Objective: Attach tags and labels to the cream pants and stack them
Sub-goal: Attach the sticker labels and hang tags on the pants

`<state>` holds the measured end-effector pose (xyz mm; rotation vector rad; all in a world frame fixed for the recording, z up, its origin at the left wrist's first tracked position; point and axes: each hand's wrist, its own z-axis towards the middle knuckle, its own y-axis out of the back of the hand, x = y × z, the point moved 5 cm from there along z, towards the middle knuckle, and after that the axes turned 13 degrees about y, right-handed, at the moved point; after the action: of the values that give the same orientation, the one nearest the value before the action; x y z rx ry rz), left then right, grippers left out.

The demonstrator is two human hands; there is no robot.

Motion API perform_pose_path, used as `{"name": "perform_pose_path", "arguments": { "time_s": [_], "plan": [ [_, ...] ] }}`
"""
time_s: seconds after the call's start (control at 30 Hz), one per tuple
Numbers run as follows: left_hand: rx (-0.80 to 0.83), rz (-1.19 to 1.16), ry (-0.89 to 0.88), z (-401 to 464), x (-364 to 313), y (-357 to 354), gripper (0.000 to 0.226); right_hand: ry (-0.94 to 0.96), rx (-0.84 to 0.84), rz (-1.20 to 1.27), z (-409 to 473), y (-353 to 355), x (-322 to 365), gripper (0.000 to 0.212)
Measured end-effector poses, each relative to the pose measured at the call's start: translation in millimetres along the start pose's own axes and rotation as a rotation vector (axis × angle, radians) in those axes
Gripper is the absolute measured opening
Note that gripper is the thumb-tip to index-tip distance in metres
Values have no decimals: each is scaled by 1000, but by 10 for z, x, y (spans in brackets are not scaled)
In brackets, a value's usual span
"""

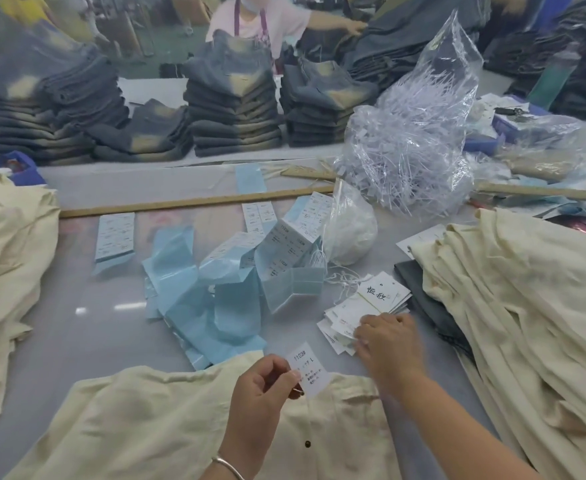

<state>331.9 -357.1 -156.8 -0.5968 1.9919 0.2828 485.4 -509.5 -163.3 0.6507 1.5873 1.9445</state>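
Note:
A pair of cream pants (pixel 153 420) lies flat at the table's near edge, waistband towards the middle. Above the waistband my left hand (pixel 264 386) pinches a small white printed label (pixel 308 370) between thumb and fingers. My right hand (pixel 385 337) reaches to the right onto a fanned pile of white hang tags (pixel 371 299), fingers curled on their lower edge. More cream pants form a heap on the right (pixel 527 306) and another pile on the left (pixel 4 271).
Light blue label backing sheets (pixel 194 292) and label sheets (pixel 115 233) litter the table's middle. A clear bag of white plastic tag fasteners (pixel 413 147) stands behind. Wooden rulers (pixel 194 201) lie across the table. Stacks of dark jeans (pixel 232 109) and a person stand beyond.

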Motion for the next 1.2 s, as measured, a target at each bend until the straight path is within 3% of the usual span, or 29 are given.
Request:
{"name": "perform_pose_path", "arguments": {
  "time_s": [0.13, 0.2, 0.27, 0.37, 0.47, 0.57, 0.8, 0.9, 1.07, 1.13, 1.2],
  "plan": [
    [11, -6, -3, -26, -10, 38, 13, 17, 22, 38, 102, 86, -36, 16],
    [43, -28, 0, -46, -43, 45, 16, -17, -172, 140, 86, 291, -33, 26],
    [94, -109, 34, -67, -67, 46, 17, -103, -367, 222, 19, 516, -16, 21],
    [213, -449, 159, -123, -76, 68, 17, -85, -587, 526, -122, 758, 97, 8],
    [346, -669, 250, -256, -150, 107, 19, -91, -562, 913, -318, 887, 342, 11],
    [367, -620, 268, -408, -173, 202, 17, -266, -557, 1188, -551, 854, 544, 7],
    [395, -517, 221, -763, -130, 349, 15, -502, -630, 1567, -950, 756, 1014, 46],
    [326, -375, 96, -873, -177, 474, 14, -501, -558, 1625, -1055, 721, 1266, 58],
    [366, -117, -10, -1072, -301, 664, 21, -237, -186, 1652, -1027, 891, 1628, 68],
    [464, -41, -32, -1151, -321, 693, 19, -161, -86, 1670, -984, 989, 1697, 56],
    [548, 3, -62, -1241, -347, 718, 17, -93, -56, 1700, -944, 1102, 1750, 30]
  ]
}}
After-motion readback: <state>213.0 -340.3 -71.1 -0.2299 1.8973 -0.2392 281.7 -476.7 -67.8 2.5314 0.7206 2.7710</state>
